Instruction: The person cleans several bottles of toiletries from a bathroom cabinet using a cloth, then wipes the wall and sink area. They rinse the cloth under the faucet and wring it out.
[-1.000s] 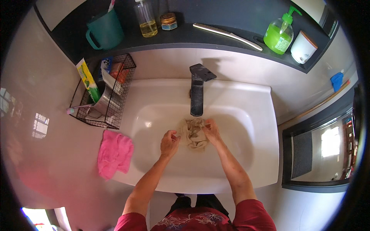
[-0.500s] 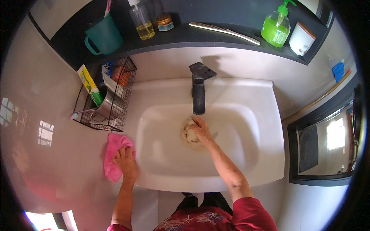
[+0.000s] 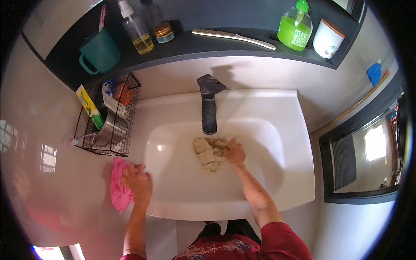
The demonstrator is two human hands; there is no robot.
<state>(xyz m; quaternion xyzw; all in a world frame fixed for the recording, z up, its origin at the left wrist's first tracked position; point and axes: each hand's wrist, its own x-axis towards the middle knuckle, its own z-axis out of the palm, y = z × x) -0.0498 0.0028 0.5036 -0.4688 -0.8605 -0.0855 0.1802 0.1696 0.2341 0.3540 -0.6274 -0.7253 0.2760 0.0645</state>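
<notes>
A crumpled beige cloth (image 3: pixel 210 152) lies over the middle of the white washbasin (image 3: pixel 173 186), below the spout of the black faucet (image 3: pixel 209 115). My right hand (image 3: pixel 234 153) is closed on the cloth's right edge. On the left, a pink cloth (image 3: pixel 118 186) is bunched beside the basin's rim. My left hand (image 3: pixel 138 182) hovers at its right side, with bent fingers spread apart and slightly smeared by motion. No grip on the pink cloth shows.
Left of the faucet stands a black wire basket (image 3: pixel 120 138) with a toothpaste tube (image 3: pixel 90 107) and a metal cup (image 3: pixel 113 128). Along the dark shelf (image 3: pixel 182 53) are a teal mug (image 3: pixel 102 52), spray bottle (image 3: pixel 141 37), comb (image 3: pixel 234 37), green soap bottle (image 3: pixel 295 28) and white cup (image 3: pixel 328 40).
My right hand has moved right, and the beige cloth has come up from the drain area, now more spread out. My left hand has lifted and shifted off the pink cloth.
</notes>
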